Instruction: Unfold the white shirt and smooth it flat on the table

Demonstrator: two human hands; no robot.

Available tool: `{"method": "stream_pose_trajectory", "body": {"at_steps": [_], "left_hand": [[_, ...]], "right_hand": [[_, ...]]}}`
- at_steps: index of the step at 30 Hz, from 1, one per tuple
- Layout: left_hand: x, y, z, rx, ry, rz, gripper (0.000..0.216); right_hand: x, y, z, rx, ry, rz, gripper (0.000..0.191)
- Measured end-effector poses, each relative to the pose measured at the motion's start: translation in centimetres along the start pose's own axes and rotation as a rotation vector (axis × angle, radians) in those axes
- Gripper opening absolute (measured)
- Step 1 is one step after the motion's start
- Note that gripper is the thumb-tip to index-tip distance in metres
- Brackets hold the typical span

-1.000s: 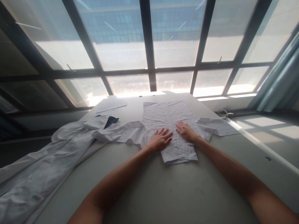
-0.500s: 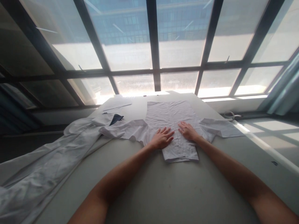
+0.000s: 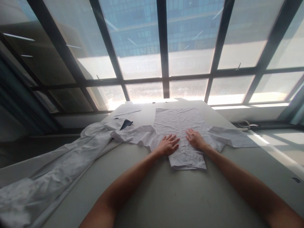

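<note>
A white shirt [image 3: 178, 118] lies spread on the table, wrinkled across its body, one sleeve stretched out to each side. Its narrower end, toward me, looks folded into layers. My left hand [image 3: 168, 144] rests flat on the left part of the shirt, fingers spread. On the right part lies my right hand [image 3: 195, 138], also flat with its fingers stretched out. A small gap of cloth shows between the two hands, and neither grips anything.
A heap of white cloth [image 3: 68, 164] runs along the table's left side, with a dark navy piece [image 3: 126, 124] at its far end. The pale table [image 3: 161, 196] reaches toward large windows [image 3: 187, 28]. A coiled pale cable [image 3: 245, 124] lies at the right.
The whole view has shifted, so everything sits slightly lower and farther right. Both hands stay flat on the shirt, in nearly the same spots.
</note>
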State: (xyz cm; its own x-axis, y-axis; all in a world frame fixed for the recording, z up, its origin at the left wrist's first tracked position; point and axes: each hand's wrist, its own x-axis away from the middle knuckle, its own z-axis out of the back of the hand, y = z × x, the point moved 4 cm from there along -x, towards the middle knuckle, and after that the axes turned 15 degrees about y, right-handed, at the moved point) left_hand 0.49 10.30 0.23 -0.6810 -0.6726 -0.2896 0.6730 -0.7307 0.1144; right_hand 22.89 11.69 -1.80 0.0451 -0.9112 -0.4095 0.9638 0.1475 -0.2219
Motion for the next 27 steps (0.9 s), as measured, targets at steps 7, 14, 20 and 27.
{"method": "stream_pose_trajectory", "body": {"at_steps": [7, 14, 20, 27], "left_hand": [[0.5, -0.4, 0.4, 0.023, -0.015, 0.037, 0.060], [-2.2, 0.6, 0.0, 0.024, 0.038, 0.082, 0.062], [-2.9, 1.7, -1.4, 0.008, 0.020, 0.051, 0.072], [-0.4, -3.8, 0.2, -0.064, -0.004, 0.162, 0.073]], "right_hand": [[-0.1, -0.3, 0.1, 0.014, 0.012, -0.028, 0.054], [-0.2, -1.6, 0.6, 0.020, 0.054, -0.044, 0.052], [0.2, -3.2, 1.2, -0.077, 0.020, 0.065, 0.055], [0.4, -3.0, 1.0, -0.045, -0.098, 0.051, 0.060]]}}
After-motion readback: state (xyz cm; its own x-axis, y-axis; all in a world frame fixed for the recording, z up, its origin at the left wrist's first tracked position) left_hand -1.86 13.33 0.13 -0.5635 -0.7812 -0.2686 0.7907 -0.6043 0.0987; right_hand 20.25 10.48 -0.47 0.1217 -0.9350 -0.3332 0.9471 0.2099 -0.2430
